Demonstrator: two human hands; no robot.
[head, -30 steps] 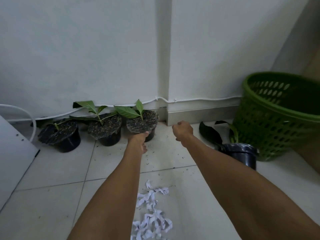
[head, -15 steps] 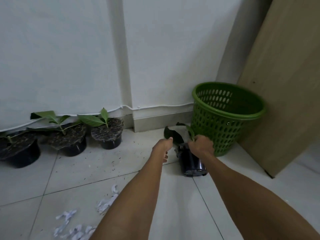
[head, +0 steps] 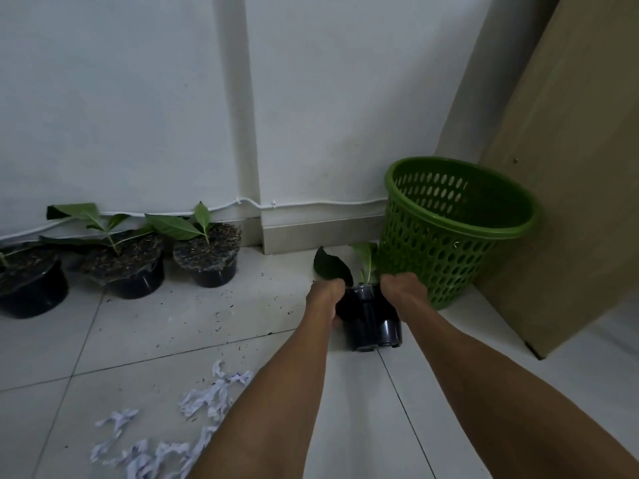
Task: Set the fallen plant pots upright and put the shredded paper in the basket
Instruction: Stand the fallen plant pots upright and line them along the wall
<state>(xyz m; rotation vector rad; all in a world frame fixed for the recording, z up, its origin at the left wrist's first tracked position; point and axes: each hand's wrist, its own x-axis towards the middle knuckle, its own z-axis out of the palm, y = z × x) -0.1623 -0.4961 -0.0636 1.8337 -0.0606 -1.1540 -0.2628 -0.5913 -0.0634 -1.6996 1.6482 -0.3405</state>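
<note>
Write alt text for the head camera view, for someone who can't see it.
Both hands, left hand and right hand, grip a fallen black plant pot on the tiled floor beside a green basket. Three potted plants stand along the wall to the left, and shredded paper lies in the foreground.

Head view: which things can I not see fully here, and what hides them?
- Fallen pot: its rim sides are covered by the left hand and right hand.
- Shredded paper: partly behind the left forearm, and cut off by the bottom edge.
- Leftmost pot: cut off by the left edge.
- Basket: its bottom inside is too dark to see.
</note>
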